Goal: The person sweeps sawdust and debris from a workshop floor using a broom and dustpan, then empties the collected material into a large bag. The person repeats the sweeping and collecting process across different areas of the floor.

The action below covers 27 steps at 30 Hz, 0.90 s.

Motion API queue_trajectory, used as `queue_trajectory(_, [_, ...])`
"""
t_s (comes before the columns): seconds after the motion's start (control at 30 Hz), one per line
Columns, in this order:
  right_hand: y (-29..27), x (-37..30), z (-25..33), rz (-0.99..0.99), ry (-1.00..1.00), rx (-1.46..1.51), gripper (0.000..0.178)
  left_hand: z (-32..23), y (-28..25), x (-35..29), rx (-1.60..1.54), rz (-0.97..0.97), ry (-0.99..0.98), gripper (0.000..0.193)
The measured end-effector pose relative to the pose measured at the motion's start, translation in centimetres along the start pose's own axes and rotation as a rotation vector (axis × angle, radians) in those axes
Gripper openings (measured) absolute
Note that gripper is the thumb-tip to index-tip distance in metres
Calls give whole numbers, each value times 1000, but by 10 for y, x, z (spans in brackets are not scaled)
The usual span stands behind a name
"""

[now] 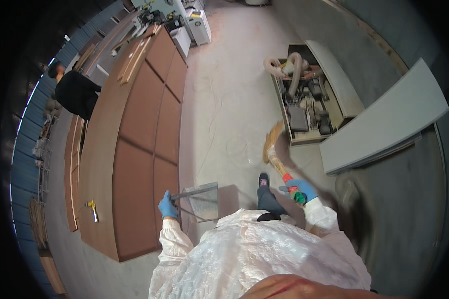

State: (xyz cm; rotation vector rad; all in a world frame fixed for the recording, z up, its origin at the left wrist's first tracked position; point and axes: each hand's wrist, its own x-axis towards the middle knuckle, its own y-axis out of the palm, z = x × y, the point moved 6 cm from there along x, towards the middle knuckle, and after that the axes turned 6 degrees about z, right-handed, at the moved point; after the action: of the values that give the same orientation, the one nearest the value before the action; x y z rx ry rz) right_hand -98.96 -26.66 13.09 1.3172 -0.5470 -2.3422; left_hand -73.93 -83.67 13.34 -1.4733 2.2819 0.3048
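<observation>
My left hand [166,205], in a blue glove, is closed on the thin frame handle of a grey metal dustpan [208,199], which hangs just above or on the floor; I cannot tell which. My right hand [301,190], also blue-gloved, grips a straw broom [273,144] by its handle, where red and green wrapping shows. The broom's bristles point forward and away from me, close to the floor by the open wooden box. Between the two tools, my dark shoe [264,180] is on the pale floor.
A long brown workbench [149,119] runs along my left, with wood strips [134,62] and a yellow tool [92,209] on top. Ahead right stands a wooden box [304,139] of machine parts and hoses. White panels [384,119] lean at right. A person [77,92] bends beyond the bench.
</observation>
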Motion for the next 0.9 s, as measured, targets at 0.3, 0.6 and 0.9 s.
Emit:
queue_trajectory(0.3, [31,253,224,274,-47,320,11,-90,144,112,-250,-183,-158,31])
queue_trajectory(0.6, [40,456,383,206,-633,-791,15,-114,311,300,-282,-106,-311,46])
queue_trajectory(0.9, [110,676,574,145,-6,713,21,-142,504,500,-314,-66,-383,36])
